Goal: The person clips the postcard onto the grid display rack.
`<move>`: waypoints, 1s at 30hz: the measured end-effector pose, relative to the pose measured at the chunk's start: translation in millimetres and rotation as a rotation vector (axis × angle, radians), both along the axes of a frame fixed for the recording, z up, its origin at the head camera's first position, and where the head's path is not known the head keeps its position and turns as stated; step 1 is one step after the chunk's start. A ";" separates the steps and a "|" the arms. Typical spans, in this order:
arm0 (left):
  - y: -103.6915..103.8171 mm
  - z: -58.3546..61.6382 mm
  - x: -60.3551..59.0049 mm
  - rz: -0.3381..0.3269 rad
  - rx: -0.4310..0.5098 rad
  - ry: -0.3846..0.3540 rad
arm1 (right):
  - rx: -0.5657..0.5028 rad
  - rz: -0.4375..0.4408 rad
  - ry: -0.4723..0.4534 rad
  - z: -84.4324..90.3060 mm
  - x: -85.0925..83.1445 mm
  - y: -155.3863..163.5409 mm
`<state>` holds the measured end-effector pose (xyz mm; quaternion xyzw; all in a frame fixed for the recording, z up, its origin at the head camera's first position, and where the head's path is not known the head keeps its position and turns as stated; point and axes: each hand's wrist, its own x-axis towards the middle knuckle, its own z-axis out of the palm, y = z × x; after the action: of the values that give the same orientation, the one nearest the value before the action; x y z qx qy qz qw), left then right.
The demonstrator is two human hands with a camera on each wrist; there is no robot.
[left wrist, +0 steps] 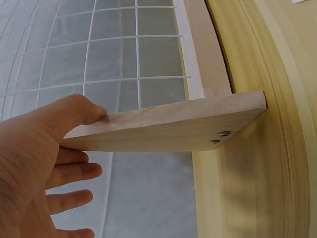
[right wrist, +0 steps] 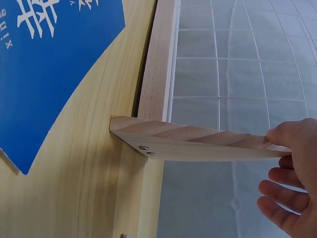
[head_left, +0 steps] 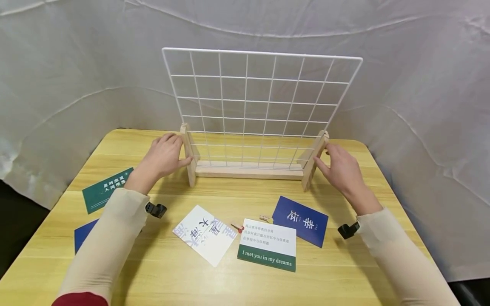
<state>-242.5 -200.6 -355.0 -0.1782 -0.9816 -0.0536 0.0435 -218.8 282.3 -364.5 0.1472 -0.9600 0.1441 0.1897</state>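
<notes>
Left hand (head_left: 163, 156) with thumb curled over the edge of the left wooden upright (head_left: 188, 154) and fingers loosely spread behind it, seen up close in the left wrist view with thumb (left wrist: 79, 110) pressed on the board's end; right hand (head_left: 342, 170) mirroring it on the right wooden upright (head_left: 314, 159), thumb on top and fingers (right wrist: 280, 192) fanned apart behind. Between both hands, white wire grid panel (head_left: 260, 97) upright in its wooden base rail (head_left: 249, 169), toward the far middle of the yellow wooden table (head_left: 344, 272). Nearer, well apart from the stand: blue card (head_left: 300, 220) at right, white-and-green card reading "I met you in my dreams" (head_left: 267, 245) beside it, white card (head_left: 204, 234) at centre, small red clip (head_left: 238, 228) and wooden clip (head_left: 265, 219) between them. At near left, green card (head_left: 105, 189) and another blue card (head_left: 85, 233) partly hidden by the sleeve. White cloth backdrop (head_left: 76, 63) all round
</notes>
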 end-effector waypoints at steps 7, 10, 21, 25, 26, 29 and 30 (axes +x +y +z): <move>-0.4 0.2 9.3 0.000 -0.002 0.016 | 0.009 0.002 0.001 1.0 7.0 1.8; -0.5 -0.3 11.2 -0.003 0.005 0.028 | 0.014 0.000 -0.003 1.7 8.5 2.6; 3.1 0.5 36.7 -0.027 0.112 0.154 | -0.050 -0.003 -0.032 2.7 28.4 4.4; 10.4 1.4 44.7 -0.070 0.115 0.157 | -0.083 0.002 -0.056 -0.5 37.7 4.3; 12.8 1.2 46.0 -0.083 0.121 0.153 | -0.088 0.008 -0.062 -1.5 39.6 4.2; 21.9 0.0 49.3 -0.130 0.145 0.126 | -0.102 0.025 -0.081 -4.9 45.3 5.0; 25.4 -0.8 50.0 -0.147 0.154 0.115 | -0.107 0.031 -0.090 -6.3 47.2 5.2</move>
<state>-192.5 -175.2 -355.8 -0.2485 -0.9547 -0.1217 0.1092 -171.6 287.5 -370.9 0.1449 -0.9561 0.2048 0.1515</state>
